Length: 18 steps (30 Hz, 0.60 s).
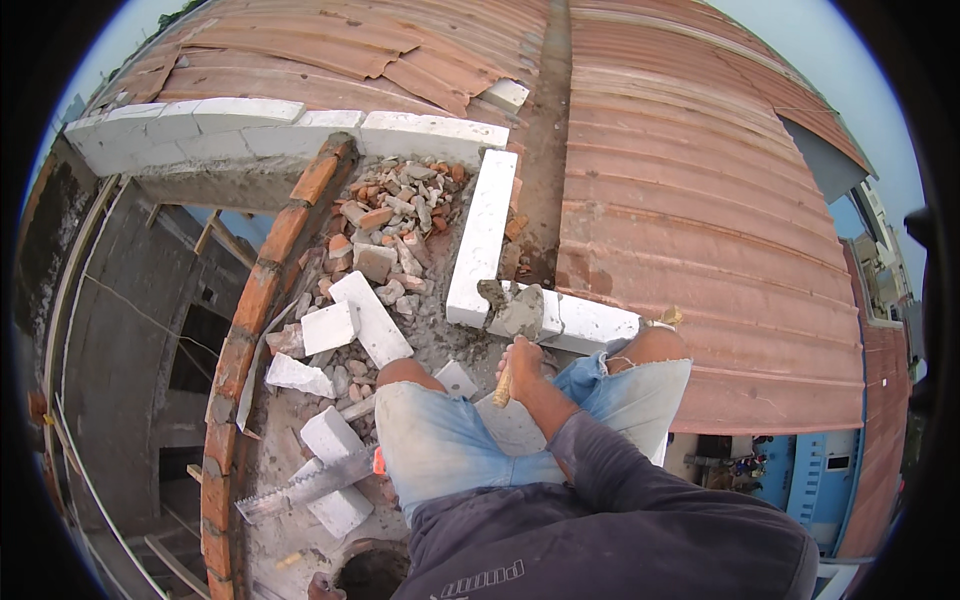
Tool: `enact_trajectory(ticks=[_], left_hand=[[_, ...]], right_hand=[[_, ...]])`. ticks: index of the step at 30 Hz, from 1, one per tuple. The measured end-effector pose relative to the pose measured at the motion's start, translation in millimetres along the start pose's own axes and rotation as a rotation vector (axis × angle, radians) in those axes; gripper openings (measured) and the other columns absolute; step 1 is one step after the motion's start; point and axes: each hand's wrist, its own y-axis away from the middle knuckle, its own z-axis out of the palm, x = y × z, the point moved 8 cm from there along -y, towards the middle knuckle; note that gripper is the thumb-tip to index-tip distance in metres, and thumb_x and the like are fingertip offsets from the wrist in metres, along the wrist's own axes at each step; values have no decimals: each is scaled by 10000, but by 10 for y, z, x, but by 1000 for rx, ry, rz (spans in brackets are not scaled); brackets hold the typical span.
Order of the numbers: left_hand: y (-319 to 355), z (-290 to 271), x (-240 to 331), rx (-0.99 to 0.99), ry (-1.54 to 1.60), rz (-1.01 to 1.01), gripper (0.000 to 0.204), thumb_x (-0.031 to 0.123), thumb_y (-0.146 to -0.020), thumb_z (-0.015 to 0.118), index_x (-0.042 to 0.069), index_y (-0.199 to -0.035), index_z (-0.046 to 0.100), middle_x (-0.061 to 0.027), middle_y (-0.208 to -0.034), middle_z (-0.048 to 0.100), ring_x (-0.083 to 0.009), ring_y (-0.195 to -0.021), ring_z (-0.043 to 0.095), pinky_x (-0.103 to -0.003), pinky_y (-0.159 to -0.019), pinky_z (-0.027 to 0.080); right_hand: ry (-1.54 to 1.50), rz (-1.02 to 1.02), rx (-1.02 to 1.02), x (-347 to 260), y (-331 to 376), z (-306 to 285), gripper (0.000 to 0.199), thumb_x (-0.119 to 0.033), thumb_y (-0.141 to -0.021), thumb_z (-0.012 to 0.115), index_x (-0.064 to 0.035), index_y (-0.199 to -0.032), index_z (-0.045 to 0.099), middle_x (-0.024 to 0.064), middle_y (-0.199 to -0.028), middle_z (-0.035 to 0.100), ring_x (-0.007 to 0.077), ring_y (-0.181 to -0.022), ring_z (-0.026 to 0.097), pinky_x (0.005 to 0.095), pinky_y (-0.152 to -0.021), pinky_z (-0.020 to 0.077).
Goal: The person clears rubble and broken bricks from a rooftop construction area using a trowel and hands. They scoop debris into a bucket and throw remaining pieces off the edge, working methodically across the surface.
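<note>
Crouched on a rooftop, our right hand [519, 357] clenched the wooden handle of a trowel [513, 318] loaded with grey mortar over the white block [482, 235] joint; spreading seemed underway, needing a steady tilt next; our left hand was unseen.

The trowel [515, 318] has a pale wooden handle and a metal blade caked in wet grey mortar — dull and lumpy. The white blocks [483, 235] look chalky, matt and porous. The rubble [395, 215] is rough broken brick and concrete. The saw [305, 487] is dusty grey metal. The roof sheets [700, 200] are corrugated, matt rust-red — the shorts [450, 440] faded denim.
</note>
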Motion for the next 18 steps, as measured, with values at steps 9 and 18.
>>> enact_trajectory(ticks=[9,18], left_hand=[[-409,-109,-141,-48,-558,140,529,258,-896,634,53,-1376,549,-175,-1379,547,-326,-1262,529,-432,-1105,394],[289,-639,1113,479,-20,112,427,104,-694,783,6,-1088,650,-240,-1119,717,-447,-1065,680,-474,-961,550]], right_hand=[[936,99,-167,-367,-302,-53,422,-371,-1046,466,4,-931,620,136,-679,594,285,-536,584,494,-487,483],[1042,60,-208,-460,151,-440,447,-351,-1069,463,56,-991,629,159,-762,585,272,-554,593,510,-467,501]])
